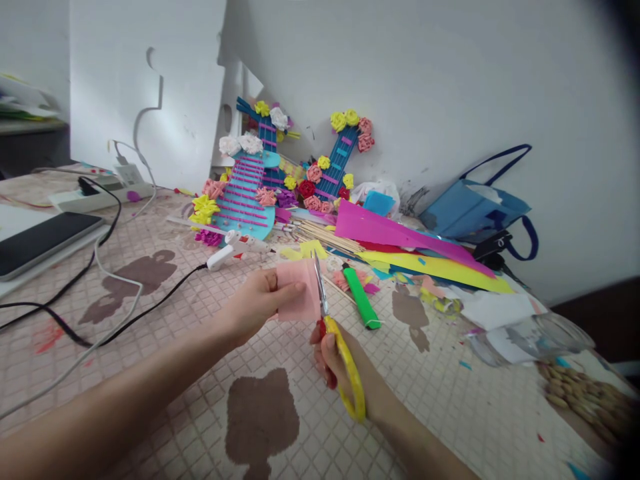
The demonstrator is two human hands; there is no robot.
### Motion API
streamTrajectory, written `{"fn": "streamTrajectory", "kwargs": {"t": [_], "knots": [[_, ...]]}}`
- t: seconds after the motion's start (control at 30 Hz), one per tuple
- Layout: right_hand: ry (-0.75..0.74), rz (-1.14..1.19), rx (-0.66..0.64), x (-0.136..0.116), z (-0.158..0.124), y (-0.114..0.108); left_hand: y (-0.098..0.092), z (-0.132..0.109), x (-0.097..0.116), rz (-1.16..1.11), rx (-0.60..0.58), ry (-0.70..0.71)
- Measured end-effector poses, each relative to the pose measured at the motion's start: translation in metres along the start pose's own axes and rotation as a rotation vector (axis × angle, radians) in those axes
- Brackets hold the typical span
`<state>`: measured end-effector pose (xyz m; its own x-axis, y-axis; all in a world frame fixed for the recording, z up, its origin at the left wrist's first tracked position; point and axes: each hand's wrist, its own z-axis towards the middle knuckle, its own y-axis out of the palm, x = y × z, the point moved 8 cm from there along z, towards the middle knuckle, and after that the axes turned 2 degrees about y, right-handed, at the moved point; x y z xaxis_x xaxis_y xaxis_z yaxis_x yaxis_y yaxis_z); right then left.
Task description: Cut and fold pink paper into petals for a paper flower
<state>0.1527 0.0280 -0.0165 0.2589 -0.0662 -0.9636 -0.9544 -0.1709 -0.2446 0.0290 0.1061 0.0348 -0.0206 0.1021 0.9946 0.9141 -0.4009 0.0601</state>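
Observation:
Between the thumb and fingers of my left hand (257, 297) is a piece of pink paper (300, 300), held up over the table. My right hand (340, 353) grips scissors (356, 383) with yellow and red handles. Their metal blades point away from me and lie along the paper's right edge; whether they are cutting into it I cannot tell. Just beyond the scissors, a green box cutter (362, 298) lies on the table. A white glue gun (231, 249) rests beyond my left hand.
Paper-flower decorations (245, 193) lean near the wall. Wooden sticks (325, 235) and a magenta sheet (400, 237) lie in front of them. A blue bag (465, 207) stands at right. A phone (50, 241) and cables (135, 287) occupy the left side of the patterned tablecloth (200, 413).

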Motion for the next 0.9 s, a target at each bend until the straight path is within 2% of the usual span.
{"fn": "streamTrajectory", "kwargs": {"t": [0.43,0.6,0.9], "knots": [[0.040,-0.028,0.010,-0.012,0.000,0.000,0.010,0.002,0.001,-0.153,-0.116,0.014],[0.033,-0.043,0.023,-0.016,0.000,-0.001,0.009,0.002,0.000,-0.123,-0.115,0.012],[0.216,0.034,0.022,-0.011,0.000,0.002,0.010,0.002,0.001,-0.126,-0.110,0.020]]}}
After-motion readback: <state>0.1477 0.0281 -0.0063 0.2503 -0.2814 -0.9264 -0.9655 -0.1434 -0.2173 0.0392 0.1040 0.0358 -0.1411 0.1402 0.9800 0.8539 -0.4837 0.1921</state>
